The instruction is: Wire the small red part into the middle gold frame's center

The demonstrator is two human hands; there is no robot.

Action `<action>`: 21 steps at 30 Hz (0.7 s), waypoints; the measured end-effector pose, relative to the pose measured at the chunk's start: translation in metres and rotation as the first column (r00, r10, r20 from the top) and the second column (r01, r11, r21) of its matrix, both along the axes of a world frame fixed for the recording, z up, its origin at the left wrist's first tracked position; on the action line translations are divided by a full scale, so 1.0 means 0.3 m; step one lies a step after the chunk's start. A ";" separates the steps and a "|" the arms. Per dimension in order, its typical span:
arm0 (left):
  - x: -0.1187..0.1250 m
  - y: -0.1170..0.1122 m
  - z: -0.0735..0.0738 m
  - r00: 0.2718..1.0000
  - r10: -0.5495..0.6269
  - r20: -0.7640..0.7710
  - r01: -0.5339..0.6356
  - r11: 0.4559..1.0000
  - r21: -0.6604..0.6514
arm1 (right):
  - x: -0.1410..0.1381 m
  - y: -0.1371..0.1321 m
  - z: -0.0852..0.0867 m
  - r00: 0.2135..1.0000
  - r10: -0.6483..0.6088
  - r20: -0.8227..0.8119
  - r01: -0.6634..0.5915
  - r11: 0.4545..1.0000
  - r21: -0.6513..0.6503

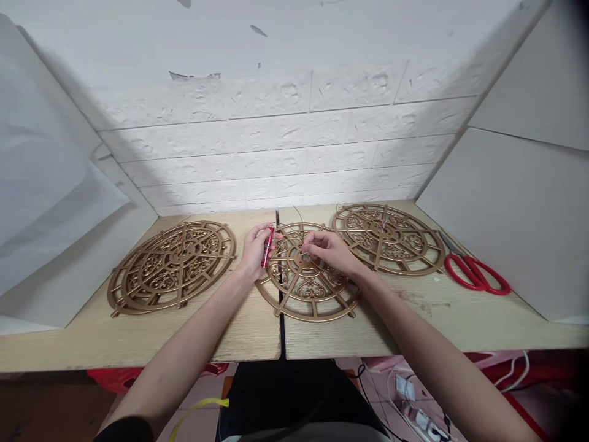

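Note:
My left hand (256, 248) is closed around a slim red tube with a silver band (267, 247), held upright over the left edge of the middle disc. This round, gold openwork disc (313, 310) has scroll patterns and lies flat across the gap between two table boards. Above its centre, my right hand (326, 250) pinches with thumb and fingers. A thin wire (299, 214) rises from near those fingertips. Whatever sits between the fingertips is too small to make out for certain.
Similar gold discs lie at the left (178, 265) and the right (389, 236), with thin wire at their centres. Red-handled scissors (476, 273) rest at the far right. A white brick-patterned wall (285, 132) and side panels enclose the table. Cables and a power strip (426, 420) are below.

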State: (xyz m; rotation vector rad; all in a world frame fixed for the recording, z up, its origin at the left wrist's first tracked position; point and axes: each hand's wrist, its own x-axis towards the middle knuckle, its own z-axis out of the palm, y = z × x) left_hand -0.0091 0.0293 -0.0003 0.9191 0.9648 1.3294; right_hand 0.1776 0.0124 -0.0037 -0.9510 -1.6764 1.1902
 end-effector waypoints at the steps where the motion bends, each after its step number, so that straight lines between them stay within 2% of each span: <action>1: 0.001 -0.001 0.001 1.000 0.004 -0.003 -0.004 1.000 -0.001 | -0.002 -0.001 0.002 1.000 -0.015 -0.027 0.014 1.000 -0.009; 8: -0.003 0.000 0.001 1.000 0.002 -0.016 -0.003 1.000 -0.015 | 0.017 0.001 0.022 0.969 -0.092 -0.228 0.086 0.996 -0.038; 13: -0.005 0.003 -0.003 1.000 -0.004 -0.009 0.004 1.000 -0.010 | 0.039 0.014 0.020 0.942 -0.158 -0.297 0.161 0.987 -0.015; 21: 0.000 -0.004 0.006 1.000 -0.001 -0.012 0.001 1.000 -0.018 | 0.058 0.020 0.035 0.874 -0.214 -0.436 0.197 0.977 -0.084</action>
